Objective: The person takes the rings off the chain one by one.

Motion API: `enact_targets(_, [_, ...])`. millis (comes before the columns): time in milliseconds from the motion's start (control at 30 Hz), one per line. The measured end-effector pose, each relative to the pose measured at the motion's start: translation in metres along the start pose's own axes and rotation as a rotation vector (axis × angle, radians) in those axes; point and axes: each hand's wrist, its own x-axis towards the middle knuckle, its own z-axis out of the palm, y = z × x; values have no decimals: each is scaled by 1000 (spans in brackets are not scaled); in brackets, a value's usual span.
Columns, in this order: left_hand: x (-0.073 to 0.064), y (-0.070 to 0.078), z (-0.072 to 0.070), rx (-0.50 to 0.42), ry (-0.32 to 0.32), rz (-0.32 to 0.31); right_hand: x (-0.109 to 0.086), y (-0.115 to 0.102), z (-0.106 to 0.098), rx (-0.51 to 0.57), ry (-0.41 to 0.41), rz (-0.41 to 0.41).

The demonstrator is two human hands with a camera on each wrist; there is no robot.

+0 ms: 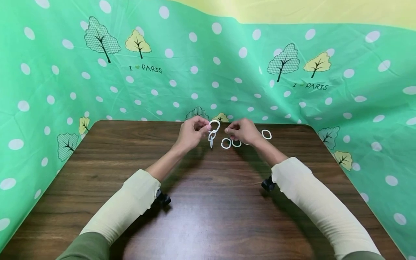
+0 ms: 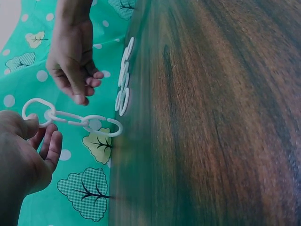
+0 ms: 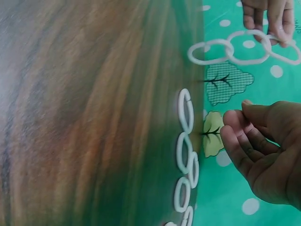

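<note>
My left hand (image 1: 191, 133) pinches the end ring of a short chain of white plastic links (image 1: 219, 125) between thumb and fingers, and the other links dangle below it. In the left wrist view the chain (image 2: 37, 99) stretches away from the left hand (image 2: 29, 157) in a line of joined ovals. Across from it, my right hand (image 1: 244, 130) is raised above the far part of the table with fingers loosely bent. Nothing shows between those fingers in the right wrist view, where the right hand (image 3: 270, 157) is apart from the chain (image 3: 247, 62).
Several loose white links (image 1: 222, 143) lie in a row on the brown wooden table (image 1: 208, 187), below and beside the right hand, which partly hides them. Another link (image 1: 262, 134) lies farther right. A green dotted cloth (image 1: 182, 86) hangs behind the table's far edge.
</note>
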Motion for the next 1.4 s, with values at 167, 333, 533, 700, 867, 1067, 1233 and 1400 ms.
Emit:
enact_targets(167, [1,0,-1,1,6,4,-1,-10,-6,52,24,-47])
enact_targets(333, [2,0,0,-23,1,-2,-1,-18,-11,129,58,-77])
enact_targets(533, [2,1,0,-27,2,-10,0,-23,-13,204,60,-134])
enact_targets(700, [1,1,1,-30,3,-13,-1,-29,-12,283,45,-173])
enact_targets(867, [1,3,2,-23,2,-20,-5,-33,-12,305,33,-209])
enact_targets(1067, [1,3,-1,-40,6,-11,-6,-39,-13,295,9,-232])
enact_targets(1233, [1,2,-3,-38,2,-9,-7,-42,-11,265,-5,-244])
enact_targets(1400, [2,1,-3,-44,-16,-9,-9,-46,-11,229,-2,-233])
